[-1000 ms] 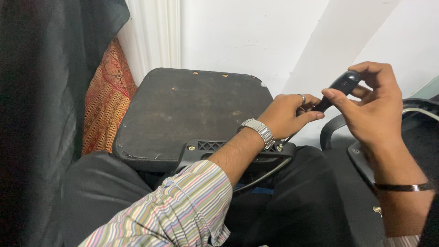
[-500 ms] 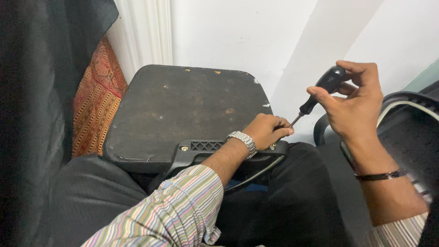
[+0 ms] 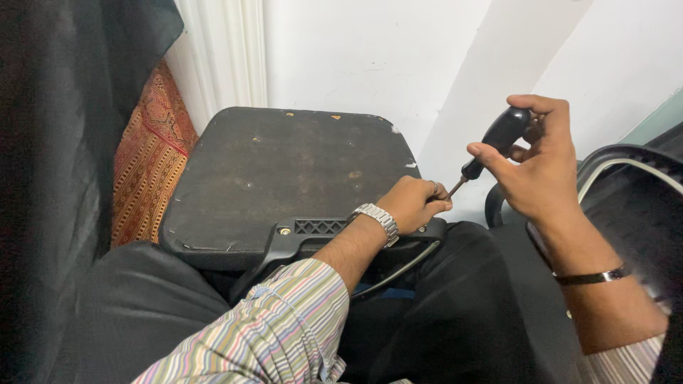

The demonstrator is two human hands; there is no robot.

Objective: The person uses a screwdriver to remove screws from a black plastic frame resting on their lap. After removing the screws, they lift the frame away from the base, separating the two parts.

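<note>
Change: both hands sit lower than a second ago, when they were up at the right with the tool between them; since half a second ago almost nothing differs, only the screwdriver handle tilts a touch lower.
Right hand: right hand (image 3: 537, 167), upper right of frame, fingers curled round the black handle of the screwdriver (image 3: 494, 142), thumb under it, index finger hooked over the top end. Closed grip.
Screwdriver: slopes down and left from the right hand; thin metal shaft runs into the fingertips of the left hand. Tip hidden there, can't tell what it meets.
Left hand: left hand (image 3: 411, 201), centre of frame, fingers pinched shut round the lower end of the shaft, resting on the right end of the black plastic bracket (image 3: 320, 235). Ring on one finger, metal watch (image 3: 376, 218) at the wrist.
Bracket: lies across the near edge of the seat base (image 3: 284, 174), the worn black panel at centre; one screw head shows near its left end.
Lap: seat base rests on dark trousers; striped sleeve (image 3: 284, 327) lower centre.
Surroundings: patterned orange cloth (image 3: 146, 153) left of the base, white wall behind, black chair part (image 3: 626, 192) at right edge.
Right wrist: thin dark bracelet (image 3: 590, 276).
</note>
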